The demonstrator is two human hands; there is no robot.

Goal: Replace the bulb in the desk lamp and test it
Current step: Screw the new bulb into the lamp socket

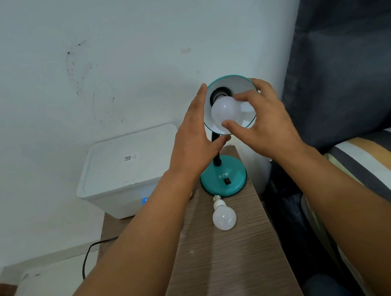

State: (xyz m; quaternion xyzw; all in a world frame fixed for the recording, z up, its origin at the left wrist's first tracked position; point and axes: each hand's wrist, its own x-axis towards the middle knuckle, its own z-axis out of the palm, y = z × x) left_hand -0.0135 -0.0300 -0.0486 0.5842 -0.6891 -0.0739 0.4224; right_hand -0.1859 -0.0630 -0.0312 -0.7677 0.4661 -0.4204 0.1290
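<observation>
Two bulbs are in view, and the nearer one, a spare bulb [223,215], lies on its side on the wooden table [230,267], its screw cap pointing toward the lamp base [223,176] just beyond it. That teal base carries a small black switch [227,181] and white lettering. A black neck rises from it to the teal lamp shade [229,104], tilted so its white inside faces the camera. The left hand [193,133] cups the shade's left rim, fingers straight along the edge and thumb reaching under it near the neck. The right hand [264,119] pinches the fitted bulb [225,111] sitting at the socket, thumb below and fingertips above. Left of the lamp sits a white box [126,174] with a lid, a black cable [89,253] hanging below it. Behind everything is a white wall [101,48]; a dark curtain [349,40] hangs at right above striped bedding [377,161].
</observation>
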